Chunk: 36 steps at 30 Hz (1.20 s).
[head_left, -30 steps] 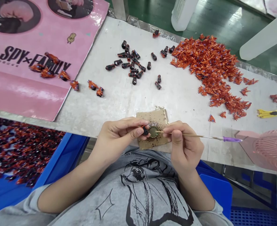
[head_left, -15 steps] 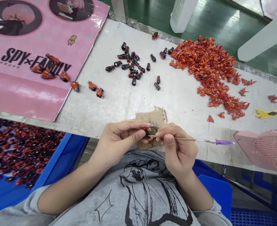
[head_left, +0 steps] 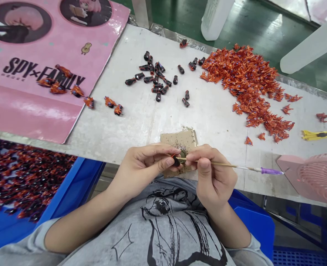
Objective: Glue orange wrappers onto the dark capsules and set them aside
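My left hand (head_left: 147,166) pinches a small black part (head_left: 176,160) with an orange tip between thumb and fingers, at the near table edge. My right hand (head_left: 210,173) grips a thin wooden stick (head_left: 230,166) with a purple end (head_left: 271,171); the stick's tip touches the small black part. Both hands hover over a brown cardboard square (head_left: 178,142) speckled with glue. A small round glue cap (head_left: 182,154) on it is mostly hidden by my fingers.
A cluster of black parts (head_left: 158,75) lies mid-table and a heap of orange pieces (head_left: 249,83) to the right. Several assembled pieces (head_left: 69,88) rest on and by a pink poster (head_left: 41,66). A blue bin (head_left: 24,181) holds many more. Yellow knife (head_left: 317,134), pink fan (head_left: 319,177) sit right.
My right hand drew the stick's tip off the glue cap and over to the part in my left hand. The left hand has barely moved.
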Each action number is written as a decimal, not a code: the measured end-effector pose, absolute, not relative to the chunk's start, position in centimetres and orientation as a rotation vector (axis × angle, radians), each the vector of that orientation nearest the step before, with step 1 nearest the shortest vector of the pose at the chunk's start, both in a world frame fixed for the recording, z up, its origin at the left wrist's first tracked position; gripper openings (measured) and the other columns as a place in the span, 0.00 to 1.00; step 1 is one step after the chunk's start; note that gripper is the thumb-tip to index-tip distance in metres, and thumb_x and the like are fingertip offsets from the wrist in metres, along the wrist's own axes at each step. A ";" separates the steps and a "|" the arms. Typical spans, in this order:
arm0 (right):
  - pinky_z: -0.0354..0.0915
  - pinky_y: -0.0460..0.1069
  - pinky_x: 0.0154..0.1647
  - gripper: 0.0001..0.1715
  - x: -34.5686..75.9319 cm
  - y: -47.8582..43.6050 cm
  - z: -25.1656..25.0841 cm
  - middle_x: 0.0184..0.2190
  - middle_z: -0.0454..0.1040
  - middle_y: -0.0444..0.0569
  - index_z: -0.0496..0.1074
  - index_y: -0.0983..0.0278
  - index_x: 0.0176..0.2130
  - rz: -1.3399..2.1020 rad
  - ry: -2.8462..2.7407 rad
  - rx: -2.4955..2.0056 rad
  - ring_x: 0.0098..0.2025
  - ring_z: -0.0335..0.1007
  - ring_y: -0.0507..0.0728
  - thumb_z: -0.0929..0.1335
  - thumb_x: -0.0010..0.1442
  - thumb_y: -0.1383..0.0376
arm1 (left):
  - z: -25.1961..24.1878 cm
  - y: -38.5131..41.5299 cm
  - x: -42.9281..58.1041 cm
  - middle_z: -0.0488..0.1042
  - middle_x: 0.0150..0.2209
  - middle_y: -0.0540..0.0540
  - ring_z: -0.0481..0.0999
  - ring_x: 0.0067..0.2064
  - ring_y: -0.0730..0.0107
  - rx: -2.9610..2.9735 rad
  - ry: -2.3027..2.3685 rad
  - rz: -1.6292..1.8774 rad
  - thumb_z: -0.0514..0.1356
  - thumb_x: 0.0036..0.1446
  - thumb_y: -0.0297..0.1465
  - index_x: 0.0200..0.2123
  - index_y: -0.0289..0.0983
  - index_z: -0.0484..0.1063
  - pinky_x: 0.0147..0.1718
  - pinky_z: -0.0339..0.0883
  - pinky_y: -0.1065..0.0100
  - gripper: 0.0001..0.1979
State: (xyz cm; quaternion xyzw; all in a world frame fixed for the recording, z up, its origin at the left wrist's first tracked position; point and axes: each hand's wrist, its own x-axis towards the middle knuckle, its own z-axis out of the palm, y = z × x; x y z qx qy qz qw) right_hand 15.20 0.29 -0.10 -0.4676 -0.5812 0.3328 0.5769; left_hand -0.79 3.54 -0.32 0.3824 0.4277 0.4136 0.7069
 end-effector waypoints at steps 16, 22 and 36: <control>0.69 0.48 0.31 0.15 15.3 0.3 -0.2 0.31 0.74 0.46 0.75 0.61 0.40 0.793 -1.370 -1.101 0.32 0.72 0.52 0.62 0.74 0.62 | -0.1 3.6 -0.8 0.87 0.36 0.45 0.85 0.32 0.65 0.905 1.030 0.891 0.76 0.47 0.34 0.31 0.42 0.86 0.32 0.83 0.67 0.06; 0.68 0.47 0.32 0.16 15.2 0.3 -0.1 0.31 0.73 0.45 0.74 0.62 0.39 0.813 -1.369 -1.094 0.32 0.71 0.52 0.61 0.75 0.61 | -0.1 3.6 -0.8 0.87 0.37 0.45 0.85 0.34 0.63 0.907 1.028 0.893 0.75 0.48 0.32 0.31 0.43 0.86 0.33 0.83 0.68 0.05; 0.69 0.48 0.31 0.15 15.2 0.3 0.1 0.31 0.75 0.46 0.74 0.61 0.39 0.787 -1.370 -1.115 0.33 0.72 0.52 0.62 0.74 0.61 | 0.0 3.6 -0.7 0.87 0.35 0.45 0.85 0.29 0.65 0.881 0.995 0.873 0.75 0.49 0.36 0.32 0.43 0.87 0.29 0.83 0.68 0.06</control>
